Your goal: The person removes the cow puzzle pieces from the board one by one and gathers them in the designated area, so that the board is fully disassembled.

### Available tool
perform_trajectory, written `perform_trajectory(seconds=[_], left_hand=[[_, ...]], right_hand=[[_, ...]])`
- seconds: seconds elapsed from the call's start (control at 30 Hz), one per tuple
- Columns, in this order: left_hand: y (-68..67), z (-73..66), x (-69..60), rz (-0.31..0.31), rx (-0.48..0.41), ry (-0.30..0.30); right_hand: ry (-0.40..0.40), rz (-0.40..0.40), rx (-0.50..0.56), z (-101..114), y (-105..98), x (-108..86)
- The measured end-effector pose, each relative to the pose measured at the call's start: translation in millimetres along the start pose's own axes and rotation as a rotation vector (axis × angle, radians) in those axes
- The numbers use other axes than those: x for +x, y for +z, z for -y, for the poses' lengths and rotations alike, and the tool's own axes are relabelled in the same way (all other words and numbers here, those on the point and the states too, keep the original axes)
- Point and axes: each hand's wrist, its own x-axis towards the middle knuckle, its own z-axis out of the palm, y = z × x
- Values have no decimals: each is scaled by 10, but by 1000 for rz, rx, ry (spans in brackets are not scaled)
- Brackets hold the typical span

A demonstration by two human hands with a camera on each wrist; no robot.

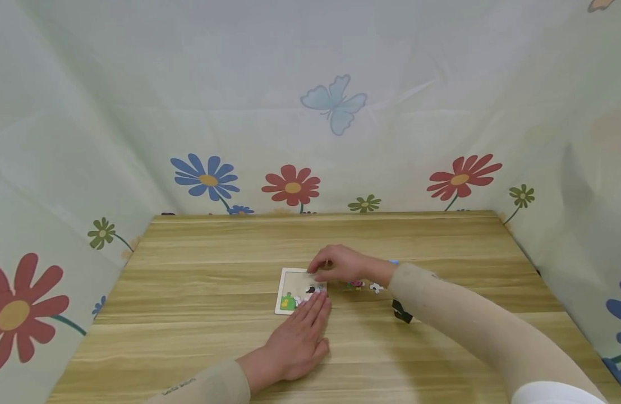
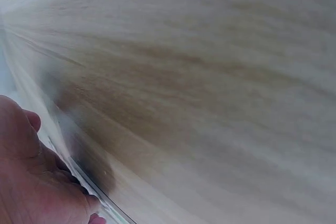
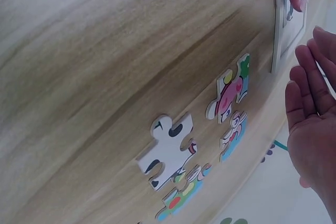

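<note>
A square puzzle board with a white rim (image 1: 279, 296) lies on the table, with a green piece (image 1: 288, 303) in its lower left and black-and-white parts beside it. My left hand (image 1: 297, 339) rests its straight fingers on the board's lower right; in the left wrist view that hand (image 2: 37, 182) is at the board's edge. Over the upper right corner is my right hand (image 1: 344, 264), fingers bent loosely and thumb apart. The right wrist view shows this hand (image 3: 315, 129) beside the board (image 3: 277, 35), with no piece visible in it; its fingertips' contact is unclear.
Loose puzzle pieces lie right of the board, among them a white one (image 3: 169, 148), a pink one (image 3: 229, 95) and a green one (image 3: 184, 192). A black object (image 1: 402, 311) sits beside the right forearm. A flowered curtain (image 1: 239, 112) stands behind the wooden table (image 1: 214, 241).
</note>
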Motion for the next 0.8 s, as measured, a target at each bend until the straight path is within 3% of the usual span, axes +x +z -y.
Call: perform_trajectory(seconds=[0.33,0.57,0.8], left_hand=[[-96,54,-106,44,-4,-2],[58,181,-187,-9,12,20],[4,164,-217,31,-21,11]], right_hand=[[-13,16,-4,6,32,0],[-56,26,-7,13,79,30],[-51,32,10,10,137,43]])
